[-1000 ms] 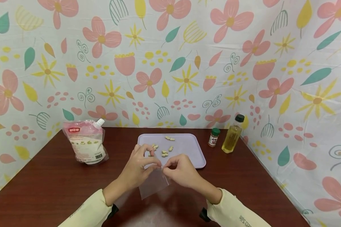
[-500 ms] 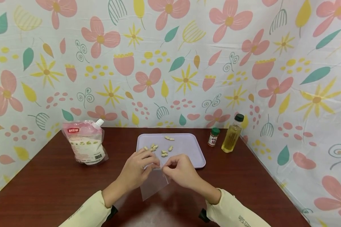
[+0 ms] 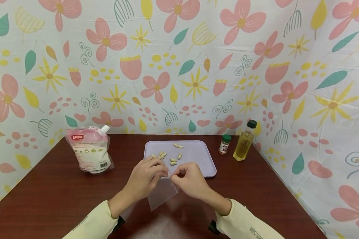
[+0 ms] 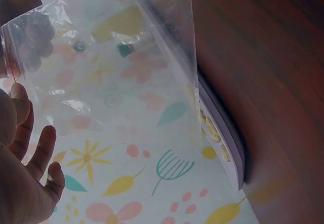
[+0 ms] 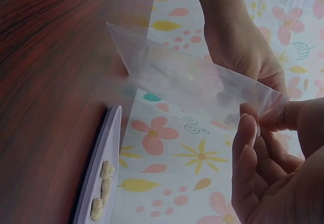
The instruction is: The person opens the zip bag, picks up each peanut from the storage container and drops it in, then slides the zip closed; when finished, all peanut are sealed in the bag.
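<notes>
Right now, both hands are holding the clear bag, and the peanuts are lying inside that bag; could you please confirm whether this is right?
Not quite: the peanuts lie on the tray, not inside the clear bag, as the head view shows. The left hand and right hand do hold it.

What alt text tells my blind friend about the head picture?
A left hand and right hand pinch a clear plastic bag near a pale purple rectangular tray holding beige peanuts on a dark brown table. A flowery white backdrop rises behind.
</notes>
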Available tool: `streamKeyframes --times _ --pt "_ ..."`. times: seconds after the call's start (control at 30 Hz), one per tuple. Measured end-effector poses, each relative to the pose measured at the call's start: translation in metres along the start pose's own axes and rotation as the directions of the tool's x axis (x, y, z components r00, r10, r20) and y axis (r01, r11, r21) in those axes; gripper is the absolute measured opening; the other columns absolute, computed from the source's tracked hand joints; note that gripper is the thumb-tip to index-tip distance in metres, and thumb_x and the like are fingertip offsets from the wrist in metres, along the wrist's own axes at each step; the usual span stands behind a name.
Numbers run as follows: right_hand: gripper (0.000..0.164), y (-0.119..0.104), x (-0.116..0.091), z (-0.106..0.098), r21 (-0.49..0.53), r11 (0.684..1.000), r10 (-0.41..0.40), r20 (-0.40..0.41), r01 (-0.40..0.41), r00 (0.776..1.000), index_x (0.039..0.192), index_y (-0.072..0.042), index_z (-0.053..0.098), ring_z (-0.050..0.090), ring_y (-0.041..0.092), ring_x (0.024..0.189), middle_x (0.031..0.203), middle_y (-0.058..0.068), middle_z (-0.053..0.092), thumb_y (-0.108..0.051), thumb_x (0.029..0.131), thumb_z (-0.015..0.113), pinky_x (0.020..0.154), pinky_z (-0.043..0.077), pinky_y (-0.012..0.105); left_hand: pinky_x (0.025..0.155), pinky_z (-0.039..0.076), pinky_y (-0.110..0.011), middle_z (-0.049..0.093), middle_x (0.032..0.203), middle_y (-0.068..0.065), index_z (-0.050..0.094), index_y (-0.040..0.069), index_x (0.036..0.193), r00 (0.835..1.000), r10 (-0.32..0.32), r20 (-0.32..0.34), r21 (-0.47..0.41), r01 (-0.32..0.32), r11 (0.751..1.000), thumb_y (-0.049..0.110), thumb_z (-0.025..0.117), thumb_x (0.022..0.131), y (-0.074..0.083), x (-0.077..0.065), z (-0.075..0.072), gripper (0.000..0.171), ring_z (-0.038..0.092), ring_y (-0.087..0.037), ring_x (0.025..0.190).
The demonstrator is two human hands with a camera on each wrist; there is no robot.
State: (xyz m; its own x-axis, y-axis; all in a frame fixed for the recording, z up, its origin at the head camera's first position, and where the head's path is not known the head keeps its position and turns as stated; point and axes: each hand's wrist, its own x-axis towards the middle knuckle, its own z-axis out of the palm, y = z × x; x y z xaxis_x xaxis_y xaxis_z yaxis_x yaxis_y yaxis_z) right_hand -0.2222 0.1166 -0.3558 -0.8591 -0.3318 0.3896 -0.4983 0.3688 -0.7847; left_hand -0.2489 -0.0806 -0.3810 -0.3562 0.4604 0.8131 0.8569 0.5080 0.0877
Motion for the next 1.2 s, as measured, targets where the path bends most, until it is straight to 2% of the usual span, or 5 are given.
streamKeyframes --times 0.3,0.57,0.7,0.8,1.2 --pt "0.023 -0.002 0.001 0.004 -0.01 1.0 -0.002 -0.018 0.002 1.0 0.064 -0.004 0.069 0.046 0.004 0.042 0.049 0.0 0.055 0.01 0.08 0.061 0.045 0.038 0.021 0.083 0.05 -0.04 0.063 0.09 0.011 0.067 0.023 0.081 1.0 -0.015 -0.012 0.006 0.015 1.0 -0.008 0.064 0.082 0.001 0.0 0.002 0.031 0.052 -0.011 0.079" --pt "0.024 -0.008 -0.001 0.004 -0.003 1.0 -0.031 -0.029 0.031 0.999 0.061 -0.005 0.067 0.045 0.004 0.043 0.048 -0.002 0.053 0.01 0.079 0.059 0.046 0.038 0.021 0.097 0.047 -0.05 0.06 0.09 0.011 0.066 0.023 0.08 1.0 -0.025 -0.001 -0.015 0.025 1.0 -0.016 0.059 0.077 0.0 0.0 0.005 0.04 0.052 -0.01 0.081" --pt "0.025 -0.001 0.0 0.006 -0.012 0.999 -0.052 -0.046 0.052 0.998 0.06 -0.009 0.066 0.044 0.003 0.045 0.048 -0.005 0.051 0.008 0.077 0.06 0.046 0.037 0.021 0.086 0.052 -0.037 0.059 0.09 0.011 0.066 0.023 0.08 1.0 -0.021 -0.003 -0.001 0.021 1.0 -0.016 0.058 0.075 0.001 0.0 0.005 0.04 0.051 -0.009 0.08" --pt "0.025 -0.001 -0.001 0.007 -0.021 0.999 -0.05 -0.066 0.048 0.997 0.059 -0.009 0.065 0.041 0.002 0.045 0.048 -0.008 0.049 0.008 0.076 0.059 0.046 0.035 0.02 0.07 0.047 -0.028 0.059 0.089 0.011 0.066 0.023 0.08 1.0 -0.011 -0.01 0.012 0.012 1.0 -0.016 0.058 0.075 0.001 0.0 0.006 0.04 0.05 -0.009 0.079" --pt "0.026 0.001 0.001 0.012 -0.059 0.994 -0.095 -0.104 0.09 0.99 0.056 -0.012 0.063 0.039 0.0 0.042 0.046 -0.008 0.049 0.007 0.075 0.061 0.044 0.035 0.02 0.06 0.033 -0.027 0.061 0.09 0.012 0.066 0.025 0.076 0.999 0.006 -0.037 0.063 -0.003 0.998 -0.014 0.052 0.075 -0.001 -0.001 0.005 0.042 0.053 -0.009 0.079"
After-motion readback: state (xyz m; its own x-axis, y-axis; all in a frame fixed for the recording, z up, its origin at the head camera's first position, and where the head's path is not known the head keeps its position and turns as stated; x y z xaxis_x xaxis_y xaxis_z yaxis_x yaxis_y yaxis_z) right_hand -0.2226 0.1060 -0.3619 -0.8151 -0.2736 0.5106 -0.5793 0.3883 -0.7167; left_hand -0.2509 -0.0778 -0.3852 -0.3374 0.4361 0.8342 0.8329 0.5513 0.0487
